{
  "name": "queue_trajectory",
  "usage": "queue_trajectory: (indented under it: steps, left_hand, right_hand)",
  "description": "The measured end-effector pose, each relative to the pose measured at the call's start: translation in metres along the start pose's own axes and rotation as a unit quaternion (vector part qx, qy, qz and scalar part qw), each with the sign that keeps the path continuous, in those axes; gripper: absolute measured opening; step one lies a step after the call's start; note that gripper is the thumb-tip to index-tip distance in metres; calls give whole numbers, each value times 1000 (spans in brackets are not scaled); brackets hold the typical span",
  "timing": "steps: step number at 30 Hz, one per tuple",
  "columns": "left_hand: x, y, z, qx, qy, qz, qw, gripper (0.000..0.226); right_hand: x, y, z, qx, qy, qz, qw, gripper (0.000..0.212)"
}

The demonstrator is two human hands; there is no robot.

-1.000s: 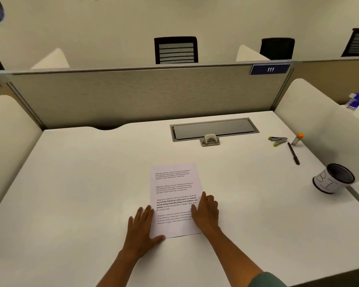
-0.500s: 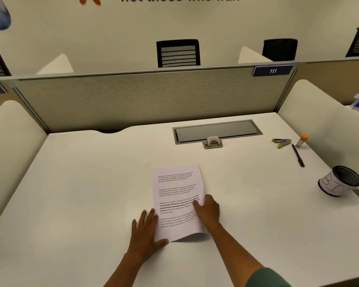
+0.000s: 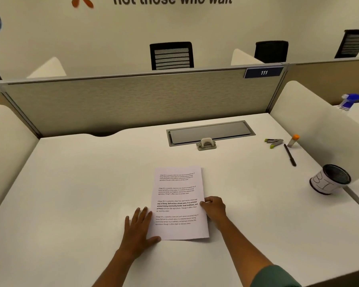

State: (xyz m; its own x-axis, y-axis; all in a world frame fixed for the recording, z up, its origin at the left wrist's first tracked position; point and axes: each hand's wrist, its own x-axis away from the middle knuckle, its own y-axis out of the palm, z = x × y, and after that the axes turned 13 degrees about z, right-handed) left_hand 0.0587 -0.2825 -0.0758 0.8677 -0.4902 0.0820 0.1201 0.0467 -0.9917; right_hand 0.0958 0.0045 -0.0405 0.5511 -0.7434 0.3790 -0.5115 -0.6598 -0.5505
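Head view looks down on a white desk (image 3: 71, 193) closed in by a grey partition (image 3: 133, 104) along its far edge. A printed sheet (image 3: 177, 189) lies flat near the middle of the desk, closer to the near edge, text facing up. The left hand (image 3: 140, 230) rests flat beside the sheet's left edge, fingers straight and spread, thumb pressing the lower left corner. The right hand (image 3: 215, 208) has its fingers curled at the sheet's right edge, pinching it. By the right edge of the desk a mesh cup (image 3: 327, 180) lies tipped over, and farther back are a black pen (image 3: 290, 155) and an orange-capped glue stick (image 3: 293, 140).
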Motion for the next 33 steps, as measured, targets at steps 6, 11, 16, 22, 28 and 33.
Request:
queue_trajectory:
  steps: [6, 11, 16, 22, 28, 33]
  left_hand:
    - [-12, -7, 20, 105, -112, 110, 982, 64]
    - [-17, -31, 58, 293, -299, 144, 897, 38]
    - [-19, -32, 77, 433, -393, 81, 807, 36]
    - [-13, -38, 88, 586, -415, 11, 695, 45]
    - [-7, -40, 84, 615, -446, 4, 650, 56]
    - [-8, -34, 81, 599, -462, 39, 653, 51]
  right_hand:
    - [0, -11, 12, -62, 71, 40, 995, 11]
    - [11, -10, 17, -132, 124, 100, 978, 17]
    - [23, 4, 14, -214, 187, 130, 950, 18]
    - [40, 24, 9, -321, 269, 71, 905, 11]
    - [50, 31, 7, -373, 290, 32, 881, 16]
    - [50, 31, 12, -381, 292, -1, 877, 16]
